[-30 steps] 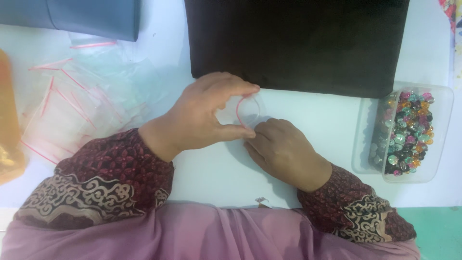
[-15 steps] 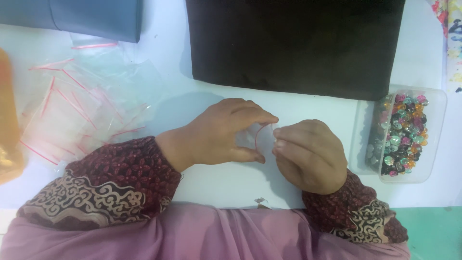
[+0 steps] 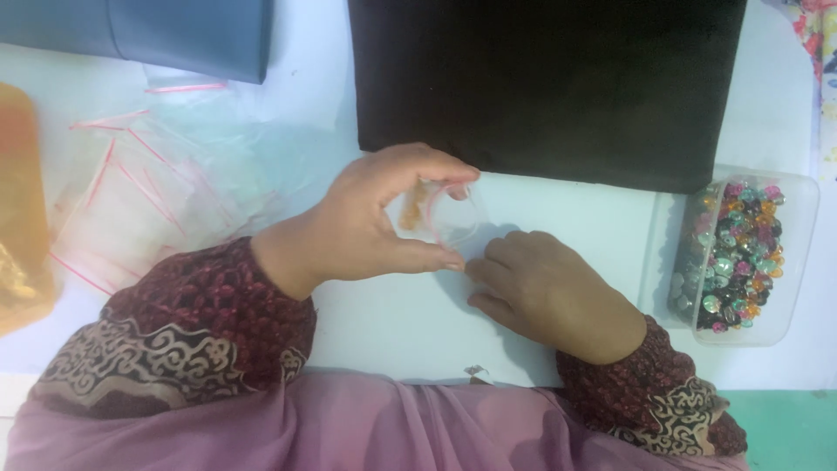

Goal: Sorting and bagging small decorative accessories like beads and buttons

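Left hand: the left hand is raised just above the white table, thumb and fingers curled into a narrow pinch around a small clear zip bag.
Small bag: it sits between the left thumb and fingertips, near the middle of the scene, just in front of the black cloth; something pale orange shows inside, too small to tell what.
Right hand: the right hand lies knuckles up on the table just right of the left hand, fingers curled under; its fingertips come right up to the bag and the left thumb, and I cannot tell whether it holds anything.
Left side: a loose heap of clear bags with pink strips lies on the table, with an orange container at the left edge.
Right side: a clear tub of coloured beads stands near the right wrist.
Far left: a blue folded cloth.
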